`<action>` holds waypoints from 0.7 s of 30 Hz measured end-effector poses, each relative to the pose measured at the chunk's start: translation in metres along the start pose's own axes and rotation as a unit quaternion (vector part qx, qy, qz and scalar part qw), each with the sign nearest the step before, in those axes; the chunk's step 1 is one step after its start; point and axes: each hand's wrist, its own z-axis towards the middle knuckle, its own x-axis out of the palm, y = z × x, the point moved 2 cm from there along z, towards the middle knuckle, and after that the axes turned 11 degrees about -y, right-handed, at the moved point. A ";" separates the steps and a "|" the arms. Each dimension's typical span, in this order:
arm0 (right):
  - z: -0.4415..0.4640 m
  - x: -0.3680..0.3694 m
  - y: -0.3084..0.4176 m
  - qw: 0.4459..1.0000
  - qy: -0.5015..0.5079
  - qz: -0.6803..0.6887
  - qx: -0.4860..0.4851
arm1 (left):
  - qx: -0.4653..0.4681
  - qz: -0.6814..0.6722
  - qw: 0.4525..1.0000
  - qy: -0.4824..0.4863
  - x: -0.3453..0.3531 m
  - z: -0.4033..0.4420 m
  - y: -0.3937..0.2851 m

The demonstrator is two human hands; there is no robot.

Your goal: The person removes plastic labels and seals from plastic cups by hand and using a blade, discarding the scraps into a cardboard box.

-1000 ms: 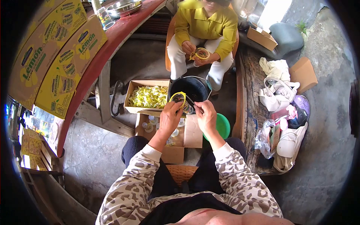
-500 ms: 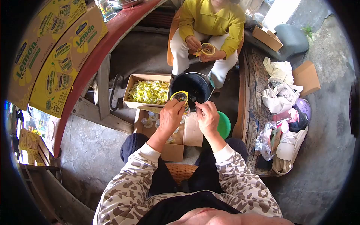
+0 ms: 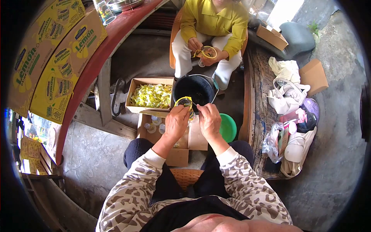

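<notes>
My left hand [image 3: 177, 120] is closed around a clear plastic cup with a yellow rim [image 3: 184, 101], tilted over the near side of a black bucket [image 3: 178, 89]. Close beside the cup's right side, my right hand [image 3: 209, 119] has its fingers pinched together. Whatever lies between those fingertips is too small to make out. Below my hands is an open cardboard box [image 3: 178, 156] with several clear plastic cups [image 3: 150, 127] in it. A second carton [image 3: 135, 109], left of the bucket, is heaped with yellow and white strips [image 3: 151, 95].
Opposite me sits a person in a yellow shirt [image 3: 214, 27], holding another yellow-rimmed cup [image 3: 209, 52]. A green basin [image 3: 228, 129] lies right of my hands. Lemon drink cartons [image 3: 71, 69] stand on the red-edged table at left. Bags [image 3: 284, 101] lie on the bench at right.
My right hand has moved left, nearer the cup in my left hand. The other person's cup now shows more of its side. The whole view has shifted slightly.
</notes>
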 end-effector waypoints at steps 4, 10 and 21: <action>-0.005 0.005 -0.003 1.000 0.010 -0.011 0.007 | 0.010 0.008 1.000 0.004 0.005 -0.006 0.004; -0.009 0.011 -0.002 0.999 0.034 -0.014 0.023 | 0.014 0.024 1.000 0.007 0.007 -0.009 0.008; -0.011 0.016 -0.002 0.999 0.042 -0.001 0.034 | 0.010 0.034 0.999 0.001 0.005 -0.013 0.011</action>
